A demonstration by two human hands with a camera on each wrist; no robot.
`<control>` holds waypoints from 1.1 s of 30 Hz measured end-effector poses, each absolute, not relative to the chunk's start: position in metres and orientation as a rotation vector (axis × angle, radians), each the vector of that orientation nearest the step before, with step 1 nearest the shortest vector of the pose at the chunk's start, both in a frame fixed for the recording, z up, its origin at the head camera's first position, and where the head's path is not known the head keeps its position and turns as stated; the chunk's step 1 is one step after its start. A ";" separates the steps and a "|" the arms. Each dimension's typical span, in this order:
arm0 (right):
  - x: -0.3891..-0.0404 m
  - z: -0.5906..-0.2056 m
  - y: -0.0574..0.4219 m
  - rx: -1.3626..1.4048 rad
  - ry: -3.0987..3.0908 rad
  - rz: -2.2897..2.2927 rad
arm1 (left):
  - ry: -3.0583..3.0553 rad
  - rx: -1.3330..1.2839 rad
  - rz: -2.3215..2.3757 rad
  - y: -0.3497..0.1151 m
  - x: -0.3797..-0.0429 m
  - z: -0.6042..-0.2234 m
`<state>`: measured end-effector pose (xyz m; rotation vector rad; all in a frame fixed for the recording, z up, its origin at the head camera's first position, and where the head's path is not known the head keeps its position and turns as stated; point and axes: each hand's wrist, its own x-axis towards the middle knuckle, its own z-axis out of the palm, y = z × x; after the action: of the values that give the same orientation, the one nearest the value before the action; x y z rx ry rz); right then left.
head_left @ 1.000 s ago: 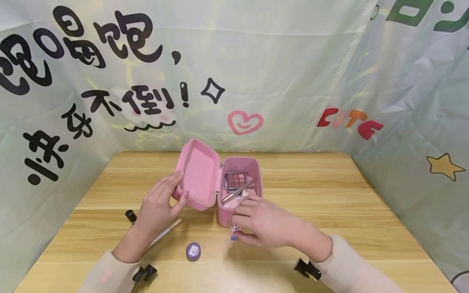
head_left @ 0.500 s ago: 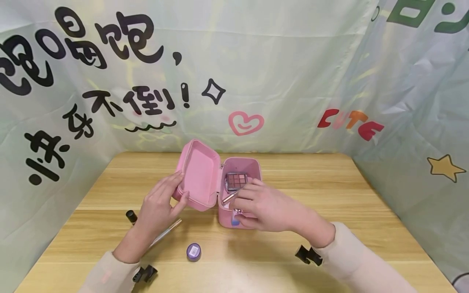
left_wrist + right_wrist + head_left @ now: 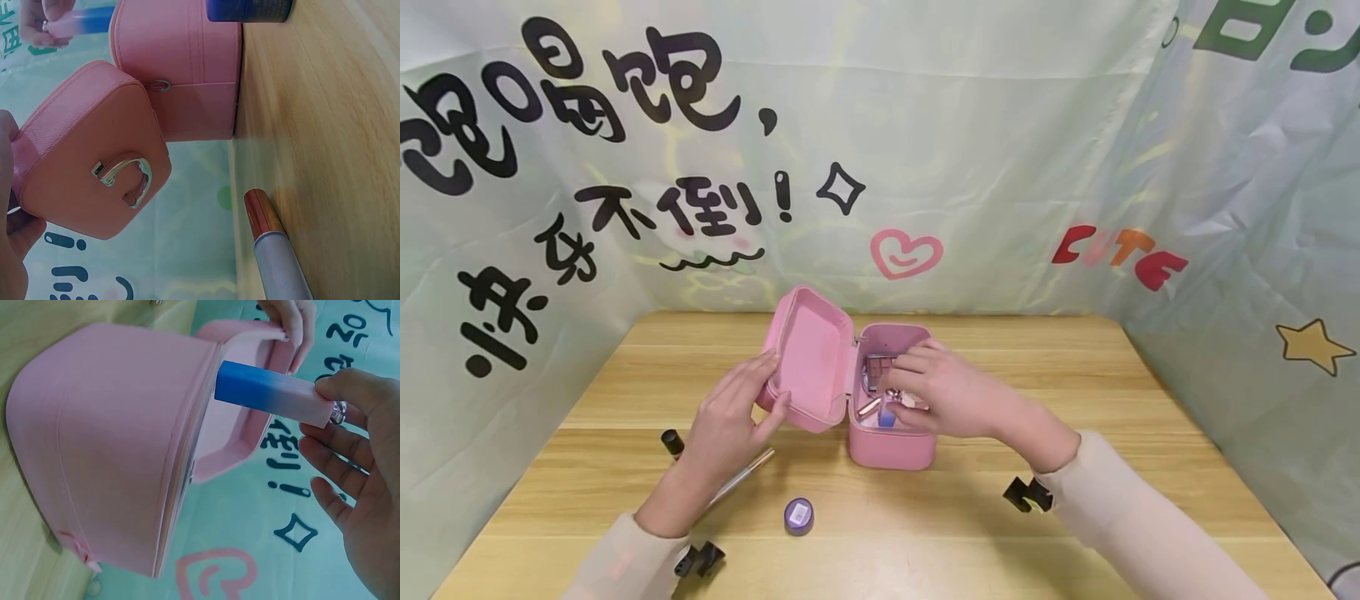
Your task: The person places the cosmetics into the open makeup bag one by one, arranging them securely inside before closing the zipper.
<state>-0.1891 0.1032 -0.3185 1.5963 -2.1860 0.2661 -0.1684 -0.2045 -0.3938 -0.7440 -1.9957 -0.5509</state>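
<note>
A pink makeup case [image 3: 891,450] stands on the table with its lid [image 3: 808,358] swung out to the left. My left hand [image 3: 726,417] grips the lid's outer edge, thumb on the near side. Over the case's opening, my right hand [image 3: 958,390] pinches a small square tube [image 3: 275,392], blue fading to pink with a silvery end, between thumb and fingers. In the right wrist view the tube's blue end points at the opening. Inside the case lie an eyeshadow palette [image 3: 878,367] and a slim metallic stick [image 3: 869,408], both partly hidden by the right hand.
A purple-lidded jar [image 3: 799,517] sits on the table [image 3: 1075,400] in front of the case. Near the left forearm lie a slim silver tube with a copper cap [image 3: 262,212] and a black-capped item [image 3: 672,443], both partly covered. A printed cloth [image 3: 1000,125] hangs behind.
My right hand has risen with the square tube from in front of the case to over its opening. The left hand keeps its grip on the lid.
</note>
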 end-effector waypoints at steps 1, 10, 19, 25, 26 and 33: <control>-0.191 -0.318 0.104 1.589 -2.195 0.271 | -1.995 -0.744 -0.551 -0.204 -0.169 -0.394; -0.206 -0.320 0.105 1.488 -2.287 0.302 | -1.997 -0.740 -0.547 -0.204 -0.170 -0.395; -0.221 -0.328 0.099 1.419 -2.401 0.300 | -2.003 -0.737 -0.542 -0.205 -0.169 -0.394; -0.233 -0.338 0.093 1.412 -2.433 0.301 | -2.003 -0.738 -0.539 -0.205 -0.170 -0.393; -0.235 -0.340 0.093 1.411 -2.442 0.295 | -2.004 -0.739 -0.539 -0.204 -0.170 -0.393; -0.246 -0.351 0.087 1.391 -2.497 0.249 | -2.002 -0.742 -0.544 -0.205 -0.169 -0.393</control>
<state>-0.2457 0.0867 -0.3513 1.3914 -2.4968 0.2487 -0.1690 -0.2049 -0.3932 -0.7423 -2.0023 -0.5438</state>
